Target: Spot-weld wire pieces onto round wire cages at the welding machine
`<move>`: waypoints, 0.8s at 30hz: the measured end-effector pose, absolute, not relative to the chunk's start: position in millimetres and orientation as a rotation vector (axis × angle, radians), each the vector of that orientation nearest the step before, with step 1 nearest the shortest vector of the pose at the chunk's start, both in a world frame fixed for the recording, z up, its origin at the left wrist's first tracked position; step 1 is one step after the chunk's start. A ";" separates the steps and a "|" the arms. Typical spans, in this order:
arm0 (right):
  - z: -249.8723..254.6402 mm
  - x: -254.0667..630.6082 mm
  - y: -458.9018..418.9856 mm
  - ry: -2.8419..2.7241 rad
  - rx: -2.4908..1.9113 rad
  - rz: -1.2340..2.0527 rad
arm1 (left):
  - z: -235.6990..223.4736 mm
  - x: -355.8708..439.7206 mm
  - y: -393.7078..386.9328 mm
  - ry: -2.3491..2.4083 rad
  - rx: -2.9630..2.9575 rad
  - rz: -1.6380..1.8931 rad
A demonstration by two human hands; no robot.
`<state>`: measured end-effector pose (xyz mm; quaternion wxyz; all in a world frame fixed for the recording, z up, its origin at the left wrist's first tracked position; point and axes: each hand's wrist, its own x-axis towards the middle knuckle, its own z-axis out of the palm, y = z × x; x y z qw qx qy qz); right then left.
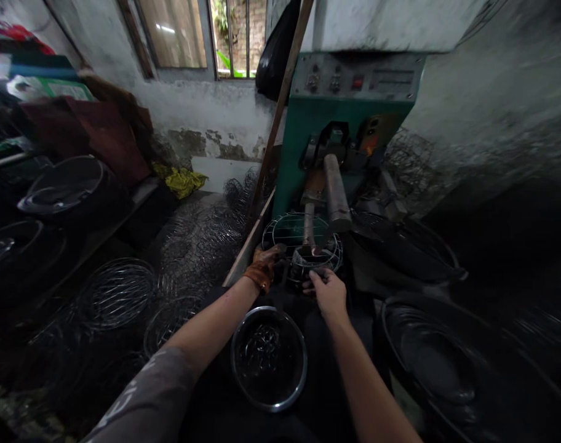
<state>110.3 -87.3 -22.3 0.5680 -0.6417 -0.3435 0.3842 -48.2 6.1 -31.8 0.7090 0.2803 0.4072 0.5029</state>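
A round wire rack (285, 229) lies at the front of a green spot-welding machine (292, 144), below its thick upper arm (336, 194) and around its lower rod (309, 224). My left hand (264, 267), in a brown-orange glove, is closed on the rack's left near rim. My bare right hand (327, 289) pinches its fingers together at the rack's near right edge; what sits between the fingertips is too dark to make out. Nearer to me, between my forearms, stands a round metal bowl (303, 375) with small shiny metal pieces inside.
Piles of wire racks (119, 292) lie on the floor at left. Dark basins (63, 191) stand farther left, and large dark pans (391, 320) at right. A wooden post (280, 117) leans beside the machine. A yellow cloth (183, 181) lies near the wall.
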 end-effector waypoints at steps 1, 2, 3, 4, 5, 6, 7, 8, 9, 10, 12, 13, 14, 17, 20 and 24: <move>-23.5 110.3 -86.7 -0.795 -1.499 0.905 | -30.3 -48.1 5.1 0.904 0.620 1.115; -24.7 110.4 -86.2 -0.789 -1.498 0.902 | -28.8 -47.7 4.4 0.914 0.603 1.121; -25.7 110.7 -85.5 -0.789 -1.500 0.894 | -27.1 -46.9 4.1 0.931 0.576 1.128; -26.3 111.0 -84.6 -0.794 -1.505 0.885 | -25.6 -45.8 4.3 0.943 0.553 1.131; -26.4 111.5 -83.4 -0.804 -1.514 0.877 | -24.0 -44.4 4.8 0.950 0.539 1.127; -25.9 112.0 -82.0 -0.818 -1.524 0.869 | -22.6 -42.9 5.7 0.954 0.529 1.125; -24.8 112.6 -80.2 -0.833 -1.535 0.862 | -21.4 -41.6 7.1 0.960 0.521 1.127; -23.2 113.1 -78.2 -0.846 -1.549 0.854 | -20.3 -40.7 8.8 0.964 0.516 1.127; -21.3 113.6 -76.1 -0.857 -1.565 0.844 | -19.4 -40.2 10.8 0.961 0.517 1.120; -19.2 113.9 -73.8 -0.867 -1.582 0.835 | -18.8 -40.2 13.1 0.953 0.523 1.110; -15.5 114.7 -69.6 -0.889 -1.607 0.818 | -18.2 -41.1 18.1 0.931 0.535 1.084; -14.3 115.1 -67.7 -0.901 -1.618 0.810 | -18.3 -41.5 20.7 0.922 0.539 1.070; -13.5 115.7 -66.0 -0.914 -1.630 0.800 | -18.6 -41.6 23.1 0.916 0.538 1.064; -13.3 118.1 -62.2 -0.950 -1.678 0.759 | -20.6 -38.2 29.4 0.914 0.526 1.061; -12.0 120.4 -60.1 -0.978 -1.733 0.737 | -23.3 -29.9 33.8 0.926 0.489 1.083; -5.2 120.2 -59.8 -1.007 -1.809 0.734 | -27.1 -21.4 38.1 0.924 0.433 1.095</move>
